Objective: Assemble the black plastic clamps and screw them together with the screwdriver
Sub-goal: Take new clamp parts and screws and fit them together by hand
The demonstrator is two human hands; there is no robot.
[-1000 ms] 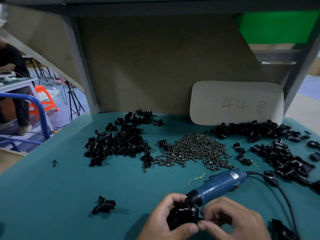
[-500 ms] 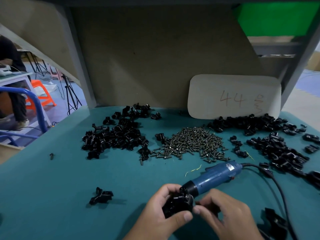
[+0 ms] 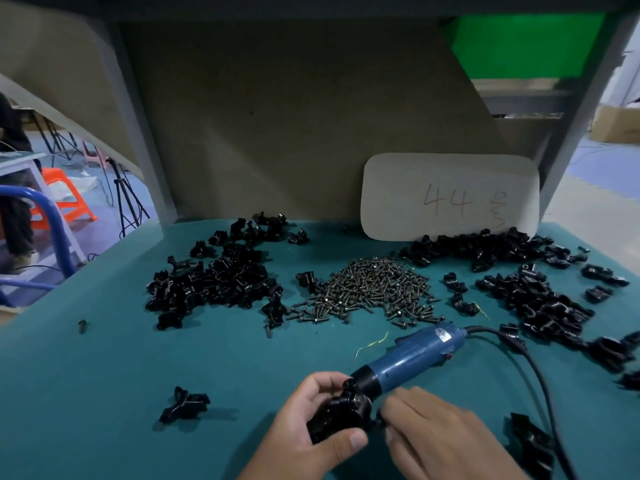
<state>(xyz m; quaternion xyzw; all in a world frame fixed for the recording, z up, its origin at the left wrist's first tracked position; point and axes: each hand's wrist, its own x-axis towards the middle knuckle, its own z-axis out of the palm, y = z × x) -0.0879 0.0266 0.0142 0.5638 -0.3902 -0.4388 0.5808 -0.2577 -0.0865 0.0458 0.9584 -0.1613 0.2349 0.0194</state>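
A teal table fills the lower view, with a beige backboard rising behind it, well beyond the hands. Leaning on that board, beyond and to the right of the hands, is a pale card marked "44". Two heaps of black clamp parts lie past the hands: a left heap beyond the left hand and a right heap spread beyond the right hand. Between these heaps, straight ahead of the hands, sits a pile of screws.

The blue screwdriver lies on the table just beyond the hands, its black nose right behind the left fingers, its cord looping past the right hand's outer side. The left hand comes up from the bottom edge, fingers curled over the top and thumb pressed under a black clamp, gripping it above the table. The right hand reaches in from the right, back upward, fingers extended toward the clamp's right side; whether its fingertips pinch anything there I cannot tell. One assembled clamp rests on the table to the left of the left hand.
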